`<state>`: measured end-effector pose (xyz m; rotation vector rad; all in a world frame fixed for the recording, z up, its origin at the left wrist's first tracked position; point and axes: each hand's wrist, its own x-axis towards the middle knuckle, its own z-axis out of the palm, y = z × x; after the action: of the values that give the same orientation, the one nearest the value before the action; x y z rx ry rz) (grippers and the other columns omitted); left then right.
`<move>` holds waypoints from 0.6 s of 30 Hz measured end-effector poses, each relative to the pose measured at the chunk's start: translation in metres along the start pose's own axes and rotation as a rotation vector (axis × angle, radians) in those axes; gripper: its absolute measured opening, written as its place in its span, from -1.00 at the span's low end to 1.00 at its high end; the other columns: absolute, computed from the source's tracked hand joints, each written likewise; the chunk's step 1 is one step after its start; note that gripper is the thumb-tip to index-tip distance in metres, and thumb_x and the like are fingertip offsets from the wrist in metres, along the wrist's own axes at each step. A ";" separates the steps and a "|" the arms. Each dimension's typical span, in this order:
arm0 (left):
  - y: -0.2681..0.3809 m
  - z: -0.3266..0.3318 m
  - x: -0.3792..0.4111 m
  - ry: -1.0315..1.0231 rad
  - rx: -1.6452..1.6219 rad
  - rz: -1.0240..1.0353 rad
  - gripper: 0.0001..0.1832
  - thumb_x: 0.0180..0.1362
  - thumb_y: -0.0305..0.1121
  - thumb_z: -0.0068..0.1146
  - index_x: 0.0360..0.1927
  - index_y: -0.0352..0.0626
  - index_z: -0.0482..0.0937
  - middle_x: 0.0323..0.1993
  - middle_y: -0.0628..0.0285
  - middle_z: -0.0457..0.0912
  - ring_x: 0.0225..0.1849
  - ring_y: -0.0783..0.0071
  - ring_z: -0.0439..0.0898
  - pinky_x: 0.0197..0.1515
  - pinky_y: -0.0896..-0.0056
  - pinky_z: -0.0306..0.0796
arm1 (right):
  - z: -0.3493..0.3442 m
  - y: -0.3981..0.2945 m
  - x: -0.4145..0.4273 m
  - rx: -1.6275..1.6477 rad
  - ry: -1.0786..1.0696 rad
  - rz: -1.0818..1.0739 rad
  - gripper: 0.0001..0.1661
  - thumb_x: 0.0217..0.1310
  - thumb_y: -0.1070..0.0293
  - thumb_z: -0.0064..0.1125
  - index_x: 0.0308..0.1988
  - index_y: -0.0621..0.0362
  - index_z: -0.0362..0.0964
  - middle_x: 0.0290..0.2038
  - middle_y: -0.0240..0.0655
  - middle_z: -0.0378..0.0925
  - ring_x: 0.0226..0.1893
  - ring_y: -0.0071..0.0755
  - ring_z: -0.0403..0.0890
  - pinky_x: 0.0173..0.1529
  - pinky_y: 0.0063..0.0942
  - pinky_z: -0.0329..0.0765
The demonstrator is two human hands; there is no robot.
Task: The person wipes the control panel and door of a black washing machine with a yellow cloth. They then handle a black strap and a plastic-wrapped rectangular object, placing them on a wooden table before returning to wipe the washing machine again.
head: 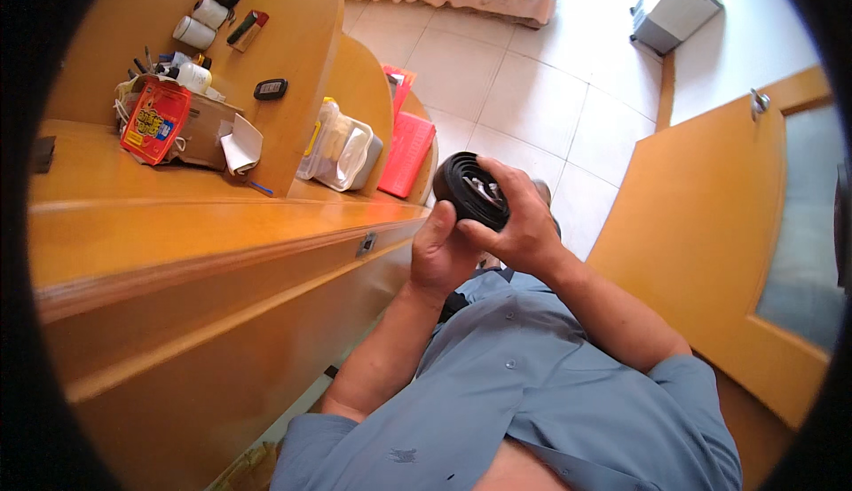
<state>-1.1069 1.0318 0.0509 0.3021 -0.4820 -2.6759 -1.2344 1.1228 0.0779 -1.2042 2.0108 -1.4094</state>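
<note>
A black belt point(459, 185), wound into a tight coil, is held up in front of my body. Silvery metal, apparently its buckle, shows in the middle of the coil. My left hand point(442, 251) supports it from below, thumb against its near side. Around its right side curve the fingers and thumb of my right hand point(526, 218). Part of my left fingers is hidden behind the coil and the other hand.
Left of me runs a wooden cabinet top point(166, 224) with a small lock point(366, 244). On its shelves are a cardboard box point(206, 128) of small items, a clear plastic container point(339, 148) and a red box point(407, 155). A wooden door point(692, 204) stands at right.
</note>
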 end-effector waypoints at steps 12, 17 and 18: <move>0.048 -0.021 0.066 0.638 0.053 0.232 -0.35 0.52 0.13 0.01 0.51 0.03 0.29 0.48 0.18 0.41 0.46 0.17 0.41 0.46 -0.12 0.34 | 0.057 0.067 0.203 0.254 -0.458 -0.122 -0.13 -0.07 0.13 0.55 0.22 0.23 0.41 0.06 0.05 0.60 0.12 0.16 0.60 0.26 -0.06 0.54; 0.025 -0.052 0.031 1.052 0.252 0.189 -0.49 0.59 0.02 -0.08 0.45 0.00 0.36 0.22 0.08 0.66 0.14 0.15 0.70 0.09 0.10 0.63 | 0.123 0.091 0.292 0.095 -0.625 -0.374 -0.06 -0.08 -0.05 0.56 0.26 0.03 0.40 0.06 0.14 0.55 0.08 0.31 0.57 0.19 0.03 0.57; 0.017 -0.051 0.022 1.129 0.297 0.168 -0.50 0.59 -0.01 -0.06 0.44 -0.03 0.37 0.20 0.08 0.68 0.09 0.17 0.72 0.06 0.14 0.63 | 0.136 0.090 0.304 0.025 -0.665 -0.407 -0.10 -0.06 -0.03 0.55 0.26 0.01 0.43 0.03 0.06 0.57 0.06 0.27 0.57 0.19 0.01 0.55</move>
<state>-1.1062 0.9936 0.0070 1.6148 -0.4698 -1.8355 -1.3390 0.8069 -0.0147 -1.8422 1.3341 -0.9847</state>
